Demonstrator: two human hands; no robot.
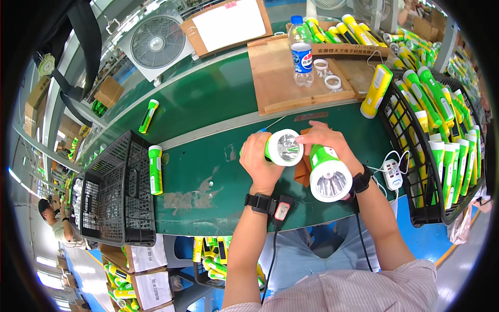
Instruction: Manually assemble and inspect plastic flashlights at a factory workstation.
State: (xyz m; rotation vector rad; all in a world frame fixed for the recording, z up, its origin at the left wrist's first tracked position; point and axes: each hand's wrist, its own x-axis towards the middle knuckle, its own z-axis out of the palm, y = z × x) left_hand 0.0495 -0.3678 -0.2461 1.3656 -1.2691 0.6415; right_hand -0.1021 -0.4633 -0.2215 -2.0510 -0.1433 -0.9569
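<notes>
Above the green workbench (234,171), my left hand (257,161) is closed round a green flashlight (287,147), its white-rimmed reflector facing up toward me. My right hand (332,139) grips a second green flashlight (331,179), whose larger-looking white head tilts down toward my body. A finger of that hand reaches to the rim of the left flashlight's head. The two heads are close together, and both barrels are mostly hidden by the hands or the heads themselves. An orange-brown piece (302,172) shows on the bench between them.
A black basket (442,208) packed with green-yellow flashlights stands at right, near a white power strip (392,174). Another black crate (119,192) is at left beside a lone flashlight (155,170). A bottle (302,57) and white rings (332,82) sit on a wooden board (275,78).
</notes>
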